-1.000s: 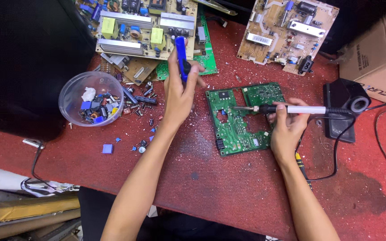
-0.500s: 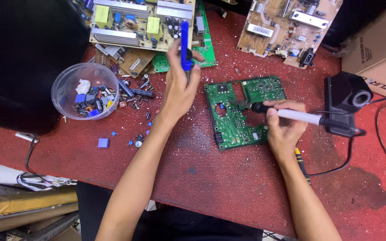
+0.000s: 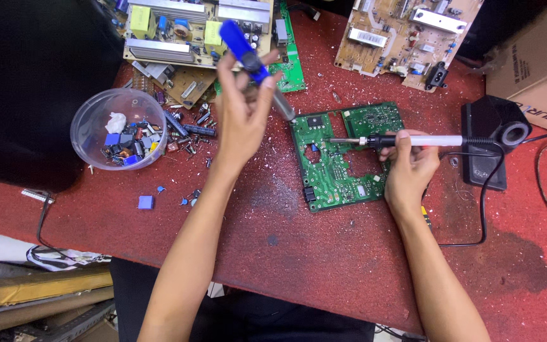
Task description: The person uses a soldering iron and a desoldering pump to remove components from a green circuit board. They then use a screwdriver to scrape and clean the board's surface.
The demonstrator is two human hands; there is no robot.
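Observation:
A green circuit board (image 3: 340,166) lies flat on the red worktable (image 3: 286,240). My right hand (image 3: 409,171) grips a white-handled soldering iron (image 3: 406,140), its metal tip pointing left over the board's middle. My left hand (image 3: 242,117) holds a blue desoldering pump (image 3: 248,54) tilted, with its grey nozzle down at the board's upper left corner. The iron's black cord runs right toward a black stand (image 3: 492,136).
A clear plastic bowl (image 3: 119,128) of loose components sits at the left, with small parts scattered beside it. Larger circuit boards (image 3: 191,31) and a beige board (image 3: 406,35) lie at the back. A cardboard box (image 3: 539,63) stands at the far right. A black panel (image 3: 26,88) fills the left.
My left hand has tipped the blue pump and brought its nozzle down to the board's upper left corner. My right hand with the iron has stayed over the board.

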